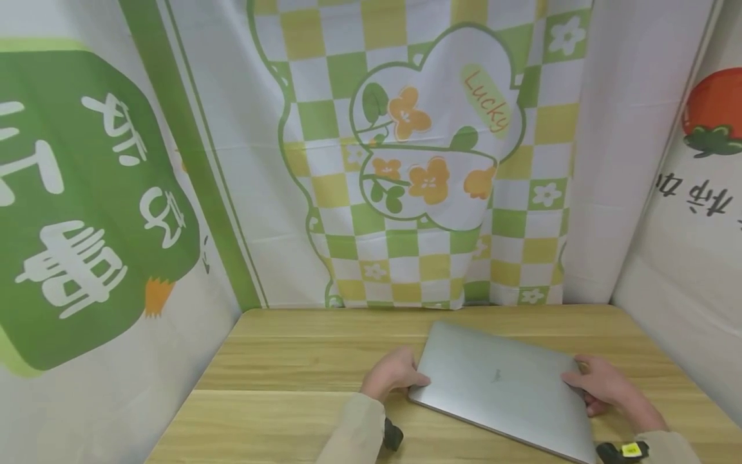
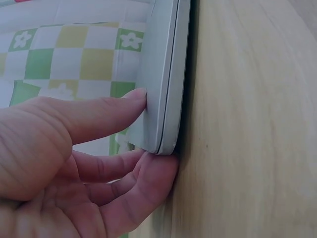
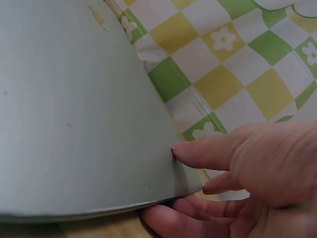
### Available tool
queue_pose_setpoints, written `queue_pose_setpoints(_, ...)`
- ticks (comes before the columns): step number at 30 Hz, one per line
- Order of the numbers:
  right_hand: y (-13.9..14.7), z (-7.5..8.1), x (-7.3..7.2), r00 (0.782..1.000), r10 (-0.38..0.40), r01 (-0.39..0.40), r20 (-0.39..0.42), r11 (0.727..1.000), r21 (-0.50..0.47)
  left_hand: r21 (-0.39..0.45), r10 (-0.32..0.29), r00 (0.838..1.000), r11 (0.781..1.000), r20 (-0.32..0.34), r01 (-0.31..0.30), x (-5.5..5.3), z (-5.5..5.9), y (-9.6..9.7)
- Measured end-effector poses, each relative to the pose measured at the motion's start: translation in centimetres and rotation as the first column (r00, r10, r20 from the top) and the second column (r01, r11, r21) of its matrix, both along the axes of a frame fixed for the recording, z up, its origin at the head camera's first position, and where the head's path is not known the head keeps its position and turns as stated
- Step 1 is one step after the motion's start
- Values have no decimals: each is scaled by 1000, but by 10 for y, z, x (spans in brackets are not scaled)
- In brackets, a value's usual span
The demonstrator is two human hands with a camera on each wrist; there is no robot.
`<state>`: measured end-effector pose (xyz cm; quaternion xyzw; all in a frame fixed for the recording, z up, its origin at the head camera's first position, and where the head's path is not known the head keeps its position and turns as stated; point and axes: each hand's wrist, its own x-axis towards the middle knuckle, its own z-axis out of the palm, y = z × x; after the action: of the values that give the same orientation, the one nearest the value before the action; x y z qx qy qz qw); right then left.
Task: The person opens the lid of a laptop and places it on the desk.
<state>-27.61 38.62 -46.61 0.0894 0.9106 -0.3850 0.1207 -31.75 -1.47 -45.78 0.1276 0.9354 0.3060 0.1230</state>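
Note:
A closed silver laptop (image 1: 498, 386) lies turned at an angle over the wooden table, its lid facing up with a small faint logo. My left hand (image 1: 397, 370) grips its left edge near the front corner. In the left wrist view the thumb (image 2: 111, 111) presses on the lid while the curled fingers (image 2: 148, 186) sit under the base. At the opposite side my right hand (image 1: 599, 383) holds the right edge, thumb on top. The right wrist view shows the right fingers (image 3: 173, 218) beneath the laptop (image 3: 89, 129), partly hidden by it.
The wooden table (image 1: 278, 361) extends left of the laptop and behind it. A green, yellow and white checked cloth (image 1: 400, 241) hangs at the table's back edge. Printed cloths hang on the left and right sides. Both wrists wear small black devices (image 1: 393, 435).

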Motion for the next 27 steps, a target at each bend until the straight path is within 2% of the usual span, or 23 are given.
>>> queue_pose_setpoints(8, -8, 2, 1, 1000, 9, -9, 1, 1000, -26, 31, 3, 1000, 1000, 8, -4, 6, 5, -9)
queue_pose_setpoints(13, -18, -1, -1, 1000, 22, -22, -11, 999, -26, 8, 3, 1000, 1000, 16, -3, 11, 6, -18)
queue_pose_setpoints(21, -30, -1, -4, 1000, 13, -13, 3, 1000, -8, 22, -29, 1000, 999, 12, 29, 12, 5, -31)
queue_pose_setpoints(27, -37, 1, -4, 1000, 26, -26, 1, 1000, 4, 5, -26, 999, 1000, 30, 25, 12, 5, -37)
